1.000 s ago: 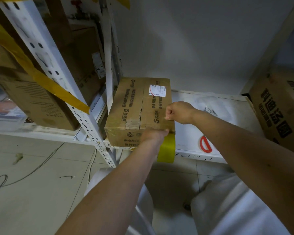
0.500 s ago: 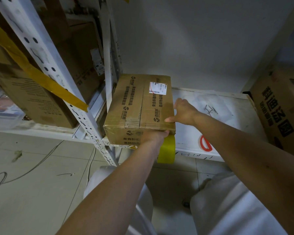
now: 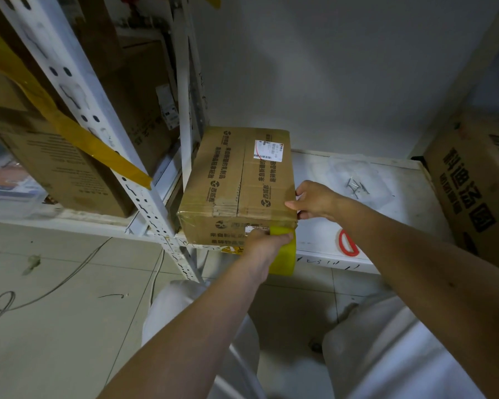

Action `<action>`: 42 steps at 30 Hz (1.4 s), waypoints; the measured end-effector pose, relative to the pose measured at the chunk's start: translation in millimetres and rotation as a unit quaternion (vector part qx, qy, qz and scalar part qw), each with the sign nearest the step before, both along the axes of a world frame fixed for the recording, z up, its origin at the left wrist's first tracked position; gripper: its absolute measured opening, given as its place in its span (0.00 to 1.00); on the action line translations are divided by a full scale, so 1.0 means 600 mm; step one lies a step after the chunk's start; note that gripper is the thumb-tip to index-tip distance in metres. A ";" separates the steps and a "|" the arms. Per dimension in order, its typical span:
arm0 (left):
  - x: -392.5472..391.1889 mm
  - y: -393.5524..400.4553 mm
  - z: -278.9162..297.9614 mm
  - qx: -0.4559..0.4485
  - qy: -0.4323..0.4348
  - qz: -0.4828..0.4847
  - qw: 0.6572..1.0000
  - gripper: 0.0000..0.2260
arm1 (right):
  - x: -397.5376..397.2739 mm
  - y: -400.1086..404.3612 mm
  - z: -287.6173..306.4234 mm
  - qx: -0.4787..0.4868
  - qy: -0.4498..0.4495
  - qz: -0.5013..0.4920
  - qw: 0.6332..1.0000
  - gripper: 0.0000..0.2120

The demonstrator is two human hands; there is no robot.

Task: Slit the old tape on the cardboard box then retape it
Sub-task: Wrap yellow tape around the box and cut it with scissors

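Note:
A brown cardboard box (image 3: 236,180) with printed text and a white label lies on the white shelf (image 3: 386,226), its near end at the shelf's front edge. My left hand (image 3: 264,244) holds a yellow tape roll (image 3: 284,254) against the box's front face, near its lower right corner. My right hand (image 3: 314,200) is at the box's near right top edge, thumb on the top and fingers curled down the side.
A white slotted upright (image 3: 98,139) with a yellow tape strip stands left of the box. A red-handled tool (image 3: 346,243) lies on the shelf's front edge. Metal bits (image 3: 356,187) lie farther back. A large printed carton (image 3: 478,180) stands at right. Other cartons fill the left shelf.
My right hand slid from the box's top down to its near right edge. My left hand with the roll dropped slightly along the front face.

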State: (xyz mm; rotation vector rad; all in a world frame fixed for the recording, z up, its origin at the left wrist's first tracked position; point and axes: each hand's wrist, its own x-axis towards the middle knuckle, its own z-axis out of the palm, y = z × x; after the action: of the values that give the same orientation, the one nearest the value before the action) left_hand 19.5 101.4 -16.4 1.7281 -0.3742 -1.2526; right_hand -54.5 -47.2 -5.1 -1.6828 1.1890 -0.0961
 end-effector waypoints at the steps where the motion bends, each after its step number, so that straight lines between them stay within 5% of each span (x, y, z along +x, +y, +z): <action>1: -0.001 0.003 0.001 -0.002 0.001 -0.004 1.000 0.04 | -0.004 0.005 0.003 -0.045 0.021 0.015 0.999 0.23; 5: -0.002 0.012 0.007 0.005 -0.011 -0.001 1.000 0.07 | 0.002 0.034 0.031 -0.373 0.058 0.128 0.917 0.13; 7: -0.002 0.014 0.006 0.009 -0.017 -0.001 1.000 0.06 | 0.012 0.048 0.038 -0.344 0.055 0.192 0.917 0.04; 10: -0.007 0.013 0.008 0.015 -0.024 0.023 0.999 0.03 | 0.013 0.054 0.032 -0.254 0.109 0.237 0.932 0.06; 16: -0.009 0.004 0.017 0.036 -0.050 0.076 0.995 0.11 | 0.020 0.053 0.046 -0.241 0.148 0.270 0.920 0.04; 18: -0.007 0.002 0.013 0.051 -0.025 0.101 0.993 0.02 | 0.020 0.053 0.049 -0.237 0.151 0.272 0.920 0.04; 20: -0.002 0.002 -0.020 0.075 -0.026 0.108 0.991 0.09 | 0.019 0.052 0.048 -0.230 0.153 0.276 0.921 0.04; 22: -0.001 0.000 -0.026 0.063 -0.007 0.082 0.995 0.02 | 0.021 0.049 0.047 -0.237 0.156 0.282 0.917 0.05; 25: 0.001 -0.010 -0.040 0.066 -0.030 0.035 0.997 0.11 | 0.021 0.045 0.041 -0.244 0.160 0.286 0.913 0.06; 35: 0.011 -0.033 -0.048 0.069 -0.031 0.036 0.996 0.11 | 0.030 0.058 -0.004 -0.417 0.193 0.273 0.845 0.27; 42: 0.014 -0.036 -0.046 0.065 0.018 0.048 0.997 0.06 | 0.019 0.056 0.013 -0.360 0.203 0.327 0.850 0.23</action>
State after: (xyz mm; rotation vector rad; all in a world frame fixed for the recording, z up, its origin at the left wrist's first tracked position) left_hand 27.7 80.0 -44.1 1.8080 -0.1884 -1.2597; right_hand -42.9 -13.4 2.9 -2.8115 0.8335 0.2908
